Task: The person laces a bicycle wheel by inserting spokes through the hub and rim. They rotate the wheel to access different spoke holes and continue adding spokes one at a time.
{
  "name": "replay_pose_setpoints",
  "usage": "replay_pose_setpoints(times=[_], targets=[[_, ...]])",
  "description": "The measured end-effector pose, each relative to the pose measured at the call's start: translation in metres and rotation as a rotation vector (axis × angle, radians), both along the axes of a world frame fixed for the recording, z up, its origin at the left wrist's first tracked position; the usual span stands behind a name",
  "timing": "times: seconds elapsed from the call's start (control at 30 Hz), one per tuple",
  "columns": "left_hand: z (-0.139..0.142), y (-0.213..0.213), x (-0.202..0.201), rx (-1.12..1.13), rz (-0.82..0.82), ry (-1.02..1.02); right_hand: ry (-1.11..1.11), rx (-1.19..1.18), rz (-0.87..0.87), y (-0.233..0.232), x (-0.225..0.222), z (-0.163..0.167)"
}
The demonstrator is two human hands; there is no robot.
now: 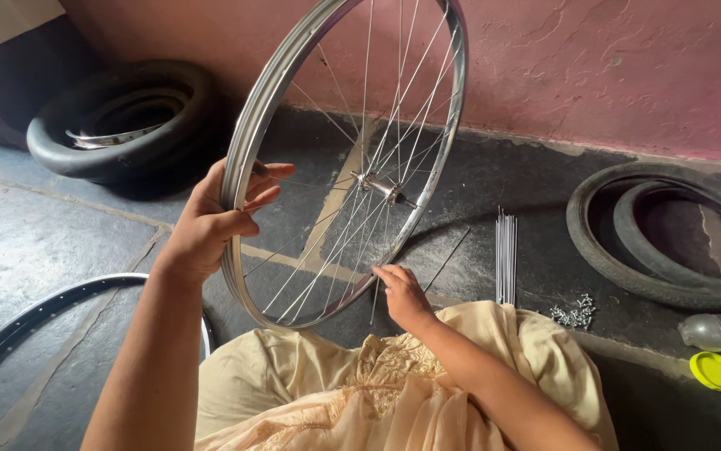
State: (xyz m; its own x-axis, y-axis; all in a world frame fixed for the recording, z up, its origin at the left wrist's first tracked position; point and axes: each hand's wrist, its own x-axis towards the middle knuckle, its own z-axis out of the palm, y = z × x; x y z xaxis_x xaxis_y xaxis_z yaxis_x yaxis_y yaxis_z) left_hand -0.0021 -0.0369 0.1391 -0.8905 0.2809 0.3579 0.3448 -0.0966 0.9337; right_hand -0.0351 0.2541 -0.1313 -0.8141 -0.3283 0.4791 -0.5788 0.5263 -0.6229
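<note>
I see the right hand [401, 292] nearest me, fingertips pinching a spoke end at the lower rim of the bicycle wheel [248, 134]. The wheel stands upright on the lap, hub [375, 184] above and beyond that hand. The left hand [214, 221] grips the rim's left side. Loose spokes [506, 255] lie right of the wheel.

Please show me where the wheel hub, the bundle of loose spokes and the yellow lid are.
wheel hub [375, 184]: head view, on its metal middle.
bundle of loose spokes [506, 255]: head view, mid-length.
yellow lid [715, 371]: head view, its flat top.
</note>
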Motion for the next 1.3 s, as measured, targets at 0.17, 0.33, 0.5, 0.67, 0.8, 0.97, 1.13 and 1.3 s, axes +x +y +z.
replay_pose_setpoints(times=[0.17,0.33,0.5,0.67,0.8,0.97,1.13,1.3], targets=[[0.002,0.003,0.002,-0.021,0.040,-0.004,-0.046,0.013,-0.063,0.009,0.006,-0.004],[0.003,0.001,0.002,-0.020,0.028,-0.001,-0.010,0.069,0.015,0.015,0.005,-0.008],[0.002,-0.002,0.004,-0.024,0.029,0.005,-0.083,0.075,0.002,0.017,0.005,-0.015],[0.001,-0.004,0.002,-0.007,0.010,0.010,-0.088,0.103,0.004,0.022,0.005,-0.022],[0.000,-0.005,0.000,-0.004,0.042,-0.017,-0.001,0.078,-0.034,0.030,-0.003,-0.015],[-0.002,-0.007,-0.003,-0.004,0.062,-0.026,0.015,0.059,-0.426,0.104,-0.053,0.011],[-0.005,-0.006,-0.005,0.003,0.084,-0.014,-0.564,0.285,-0.833,0.185,-0.068,-0.004],[-0.008,-0.004,-0.006,-0.017,0.146,0.003,-0.969,0.409,-0.916,0.208,-0.067,-0.034]])
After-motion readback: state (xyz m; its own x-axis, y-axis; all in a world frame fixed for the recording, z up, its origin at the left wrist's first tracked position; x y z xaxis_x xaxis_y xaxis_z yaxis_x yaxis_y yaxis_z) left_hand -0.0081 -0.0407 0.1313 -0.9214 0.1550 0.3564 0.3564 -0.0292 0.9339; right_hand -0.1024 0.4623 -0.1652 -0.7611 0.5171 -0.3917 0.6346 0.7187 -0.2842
